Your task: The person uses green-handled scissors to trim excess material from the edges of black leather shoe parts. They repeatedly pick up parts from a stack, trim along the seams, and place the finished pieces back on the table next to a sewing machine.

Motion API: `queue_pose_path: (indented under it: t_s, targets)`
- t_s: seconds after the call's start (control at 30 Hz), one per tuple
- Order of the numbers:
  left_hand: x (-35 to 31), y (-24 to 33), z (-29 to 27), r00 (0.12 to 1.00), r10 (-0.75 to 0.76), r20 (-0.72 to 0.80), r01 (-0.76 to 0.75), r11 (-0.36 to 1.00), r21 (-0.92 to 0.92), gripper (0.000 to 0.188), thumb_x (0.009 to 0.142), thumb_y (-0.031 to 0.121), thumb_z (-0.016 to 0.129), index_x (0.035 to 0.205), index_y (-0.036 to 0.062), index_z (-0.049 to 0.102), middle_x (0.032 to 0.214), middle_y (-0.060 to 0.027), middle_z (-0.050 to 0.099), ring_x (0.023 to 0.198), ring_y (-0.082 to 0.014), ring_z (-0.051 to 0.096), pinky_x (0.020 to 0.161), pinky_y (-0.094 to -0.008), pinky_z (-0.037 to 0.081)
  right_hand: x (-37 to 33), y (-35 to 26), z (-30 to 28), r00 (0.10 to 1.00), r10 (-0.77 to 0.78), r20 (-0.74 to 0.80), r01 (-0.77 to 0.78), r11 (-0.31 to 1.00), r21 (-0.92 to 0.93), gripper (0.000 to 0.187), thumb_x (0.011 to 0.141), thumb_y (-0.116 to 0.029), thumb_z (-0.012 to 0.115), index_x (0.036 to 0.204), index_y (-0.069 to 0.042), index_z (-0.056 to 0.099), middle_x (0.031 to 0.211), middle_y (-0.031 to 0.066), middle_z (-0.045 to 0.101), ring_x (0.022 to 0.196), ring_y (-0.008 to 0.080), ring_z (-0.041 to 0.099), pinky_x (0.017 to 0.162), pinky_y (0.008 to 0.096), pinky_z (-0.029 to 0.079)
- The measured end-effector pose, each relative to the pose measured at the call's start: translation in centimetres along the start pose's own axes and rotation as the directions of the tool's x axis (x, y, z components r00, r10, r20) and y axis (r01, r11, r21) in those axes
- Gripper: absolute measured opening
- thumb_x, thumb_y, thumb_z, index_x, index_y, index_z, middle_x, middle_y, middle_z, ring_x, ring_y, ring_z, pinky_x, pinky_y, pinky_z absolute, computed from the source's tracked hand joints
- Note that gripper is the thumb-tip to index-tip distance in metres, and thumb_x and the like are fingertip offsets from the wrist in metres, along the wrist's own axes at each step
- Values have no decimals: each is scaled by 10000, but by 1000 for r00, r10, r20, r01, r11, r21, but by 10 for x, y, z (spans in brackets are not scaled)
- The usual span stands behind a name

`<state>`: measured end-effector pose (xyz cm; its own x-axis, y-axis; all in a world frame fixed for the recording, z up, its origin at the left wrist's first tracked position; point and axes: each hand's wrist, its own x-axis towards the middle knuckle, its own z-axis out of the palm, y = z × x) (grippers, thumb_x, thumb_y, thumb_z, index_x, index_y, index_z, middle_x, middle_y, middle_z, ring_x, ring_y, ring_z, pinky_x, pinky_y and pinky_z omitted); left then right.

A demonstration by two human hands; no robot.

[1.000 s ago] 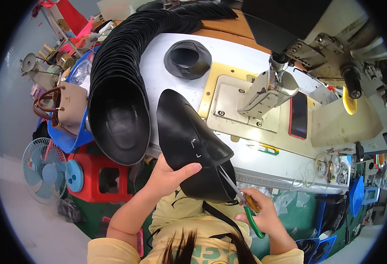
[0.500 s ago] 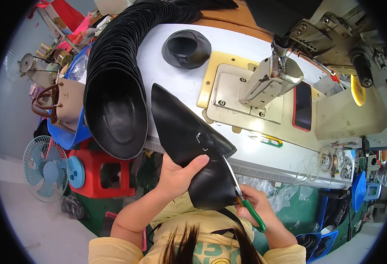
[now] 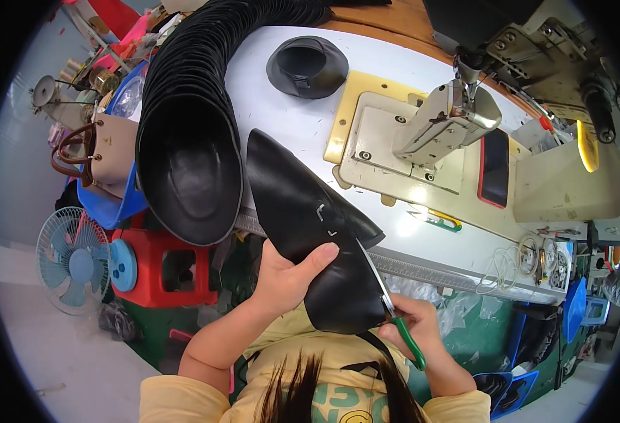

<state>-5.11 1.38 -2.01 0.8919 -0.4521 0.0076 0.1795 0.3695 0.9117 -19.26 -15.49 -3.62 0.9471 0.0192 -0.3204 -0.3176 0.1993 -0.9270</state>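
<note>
My left hand (image 3: 292, 276) grips a black leather-like shoe upper piece (image 3: 310, 233), thumb on top and the other fingers hidden beneath. Small white angled marks show on its face. In my right hand (image 3: 412, 324) are green-handled scissors (image 3: 408, 342); their blades lie along the right edge of the black piece, partly hidden by it. On the white table behind sits a small black shaped piece with an oval opening (image 3: 308, 67). To the left a long curving row of nested black pieces (image 3: 191, 162) reaches toward the back.
A sewing machine (image 3: 444, 127) stands at the right of the table, with a red-edged phone (image 3: 494, 169) and a yellow-green thread snipper (image 3: 440, 219) near its base. At left are a beige handbag (image 3: 112, 151), a blue fan (image 3: 77, 261) and a red stool (image 3: 162, 271).
My view has shifted slightly, so the table items sit a little higher and farther right. Both hands keep their holds, and the scissors stay at the black piece's right edge.
</note>
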Motion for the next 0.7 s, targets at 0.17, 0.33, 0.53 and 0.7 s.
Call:
queue_pose_path:
  t_s: [0.17, 0.33, 0.53, 0.7]
  targets:
    - [-2, 1, -1, 991, 58, 120, -73, 990, 121, 246, 818, 16, 595, 1058, 7, 538, 984, -46, 591, 893, -117, 551, 797, -268, 455, 10, -7, 2, 988, -152, 1, 152, 988, 4, 568, 700, -180, 771, 1161, 41, 523, 927, 47, 576, 823, 79, 513, 747, 221, 425]
    - [-6, -1, 0, 988, 42, 147, -44, 999, 13, 254, 824, 5, 589, 1072, 12, 533, 1015, -41, 581, 923, -117, 541, 819, -269, 443, 4, -2, -6, 990, -134, 45, 137, 987, -83, 588, 672, -246, 788, 1130, 36, 551, 939, 64, 578, 834, 92, 518, 741, 228, 417]
    - [-11, -6, 1, 982, 45, 186, -37, 998, -44, 264, 831, -2, 579, 1090, 16, 530, 1030, -38, 575, 939, -117, 532, 826, -268, 434, 7, -15, -2, 988, -140, 58, 140, 990, 7, 597, 668, -296, 785, 1112, 36, 565, 873, 43, 565, 762, 78, 486, 677, 214, 405]
    - [-12, -6, -4, 968, 74, 239, -63, 997, -52, 254, 836, 6, 575, 1087, 17, 536, 1034, -34, 574, 940, -118, 527, 825, -270, 429, 7, -13, -5, 986, -100, 133, 99, 995, 13, 615, 677, -362, 766, 1097, 43, 570, 763, 1, 545, 708, 70, 490, 634, 198, 405]
